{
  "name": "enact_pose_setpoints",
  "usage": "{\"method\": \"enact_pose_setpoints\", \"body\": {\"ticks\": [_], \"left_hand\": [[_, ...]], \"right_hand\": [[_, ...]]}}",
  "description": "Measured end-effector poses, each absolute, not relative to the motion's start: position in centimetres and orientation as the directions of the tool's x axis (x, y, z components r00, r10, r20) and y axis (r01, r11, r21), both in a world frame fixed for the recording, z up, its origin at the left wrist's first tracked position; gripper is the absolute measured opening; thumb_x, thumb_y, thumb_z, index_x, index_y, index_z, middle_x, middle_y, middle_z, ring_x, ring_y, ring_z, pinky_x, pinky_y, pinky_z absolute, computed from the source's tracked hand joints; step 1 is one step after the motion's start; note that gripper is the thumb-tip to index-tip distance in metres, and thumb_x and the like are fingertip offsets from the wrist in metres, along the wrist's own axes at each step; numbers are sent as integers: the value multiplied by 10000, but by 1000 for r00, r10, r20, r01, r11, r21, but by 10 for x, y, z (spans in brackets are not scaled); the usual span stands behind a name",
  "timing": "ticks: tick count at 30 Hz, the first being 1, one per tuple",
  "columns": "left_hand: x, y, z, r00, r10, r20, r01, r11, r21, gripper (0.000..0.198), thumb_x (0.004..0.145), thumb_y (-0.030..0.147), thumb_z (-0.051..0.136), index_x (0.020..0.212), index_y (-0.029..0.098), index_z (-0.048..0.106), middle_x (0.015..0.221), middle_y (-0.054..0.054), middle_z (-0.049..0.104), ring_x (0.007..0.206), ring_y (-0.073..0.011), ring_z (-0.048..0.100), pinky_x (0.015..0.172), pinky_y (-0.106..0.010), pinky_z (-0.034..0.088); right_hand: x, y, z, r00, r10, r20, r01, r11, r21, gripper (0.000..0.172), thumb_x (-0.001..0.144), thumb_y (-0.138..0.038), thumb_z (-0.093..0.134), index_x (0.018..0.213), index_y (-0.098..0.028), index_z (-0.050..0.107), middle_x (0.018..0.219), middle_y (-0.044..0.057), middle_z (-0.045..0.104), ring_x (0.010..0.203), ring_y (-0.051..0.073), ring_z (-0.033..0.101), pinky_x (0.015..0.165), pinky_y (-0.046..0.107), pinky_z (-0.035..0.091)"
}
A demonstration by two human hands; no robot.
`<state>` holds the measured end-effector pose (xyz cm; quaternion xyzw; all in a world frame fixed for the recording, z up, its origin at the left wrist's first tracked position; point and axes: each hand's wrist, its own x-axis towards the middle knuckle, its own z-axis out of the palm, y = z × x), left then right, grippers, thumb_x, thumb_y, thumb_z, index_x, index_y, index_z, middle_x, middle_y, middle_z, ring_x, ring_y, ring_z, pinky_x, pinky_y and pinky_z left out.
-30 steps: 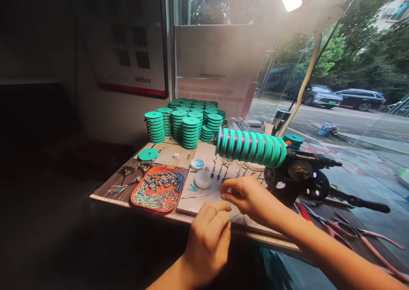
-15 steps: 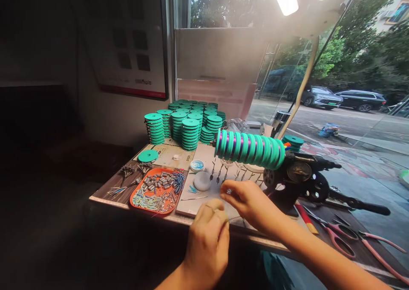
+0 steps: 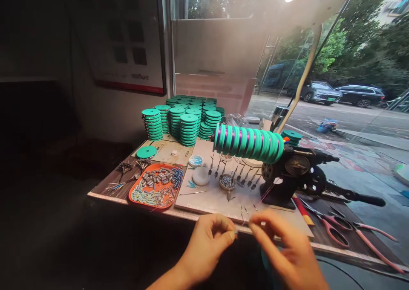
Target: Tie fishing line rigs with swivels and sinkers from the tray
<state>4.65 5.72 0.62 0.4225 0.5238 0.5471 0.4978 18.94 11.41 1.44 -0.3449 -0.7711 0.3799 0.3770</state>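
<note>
My left hand (image 3: 212, 243) is in front of the table's near edge, thumb and forefinger pinched on something tiny that I cannot make out. Just right of it, slightly blurred, is my right hand (image 3: 284, 243); its thumb and forefinger tips come together, and what is between them is hidden. Beyond the fingers, thin wire-like pieces (image 3: 245, 210) lie at the front of a pale board (image 3: 194, 202). A small dish of tiny metal parts (image 3: 227, 181) stands on that board, near a row of dark clips or weights (image 3: 234, 172).
Green spools wound with purple line (image 3: 249, 143) sit on a black hand-cranked winder (image 3: 297, 166). An orange tray (image 3: 131, 196) holds small tackle parts. Stacks of green spools (image 3: 188, 130) stand behind. Scissors (image 3: 335, 234) and pink-handled pliers (image 3: 373, 247) lie right.
My right hand has drawn back from over the small dish, toward me and to the right, uncovering it. My left hand has turned and shifted slightly right, its pinch now showing. The view has shifted slightly.
</note>
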Motion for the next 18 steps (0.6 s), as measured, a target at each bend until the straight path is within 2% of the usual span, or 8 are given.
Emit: {"method": "enact_pose_setpoints", "body": {"ticks": [1, 3, 5, 7, 10, 13, 16, 18], "left_hand": [[49, 57, 5, -129, 988, -83, -177, 59, 982, 188, 664, 282, 628, 641, 117, 539, 647, -16, 506, 635, -129, 432, 623, -254, 344], [53, 58, 3, -119, 987, -108, -275, 72, 959, 226, 641, 302, 668, 633, 115, 541, 669, -22, 525, 648, -126, 450, 627, -245, 349], [55, 59, 2, -120, 985, -123, -330, 77, 941, 250, 628, 315, 697, 629, 121, 539, 664, -14, 529, 617, -111, 457, 587, -229, 348], [56, 61, 1, -98, 985, -143, -375, 97, 922, 270, 624, 333, 708, 634, 129, 531, 626, 1, 525, 548, -100, 468, 536, -225, 350], [59, 63, -1, -18, 983, -184, -431, 158, 888, 292, 627, 370, 695, 653, 142, 515, 567, 11, 520, 448, -112, 495, 460, -232, 354], [61, 65, -1, -29, 975, -219, -428, 186, 884, 269, 619, 335, 691, 643, 136, 511, 577, 4, 528, 444, -97, 481, 409, -195, 292], [63, 67, 4, -14, 954, -298, -389, 270, 881, 211, 609, 270, 672, 625, 124, 520, 512, 29, 480, 427, -47, 368, 390, -173, 180], [64, 70, 9, 79, 930, -358, -383, 360, 851, 194, 613, 266, 644, 608, 128, 509, 474, 38, 453, 399, -35, 297, 379, -184, 124]], "right_hand": [[194, 107, 2, -478, 854, 205, 217, 341, -914, 207, 815, -391, 515, 785, -192, 565, 696, 0, 554, 551, 100, 452, 498, 197, 352], [195, 97, -21, -538, 843, -13, 124, 64, -990, 287, 760, -463, 571, 799, -179, 558, 650, -18, 528, 488, 75, 407, 452, 185, 329], [190, 95, -36, -591, 795, -135, 18, -154, -988, 362, 710, -495, 625, 841, -166, 550, 554, -51, 478, 430, 49, 370, 425, 165, 308], [183, 97, -45, -611, 768, -191, -63, -289, -955, 415, 667, -499, 674, 857, -154, 546, 481, -72, 445, 392, 35, 367, 411, 148, 299], [176, 98, -51, -673, 702, -230, -167, -448, -879, 435, 628, -498, 713, 804, -137, 545, 447, -66, 457, 374, 27, 393, 403, 135, 305], [179, 99, -55, -726, 649, -229, -260, -566, -782, 391, 665, -467, 703, 785, -135, 536, 449, -58, 482, 368, 19, 418, 403, 120, 306], [189, 104, -53, -742, 630, -230, -275, -598, -752, 372, 675, -454, 696, 733, -155, 483, 560, -25, 562, 353, 28, 447, 356, 123, 288], [196, 109, -46, -734, 640, -226, -265, -576, -773, 377, 694, -460, 673, 699, -170, 433, 547, -35, 552, 341, 32, 432, 356, 133, 283]]}}
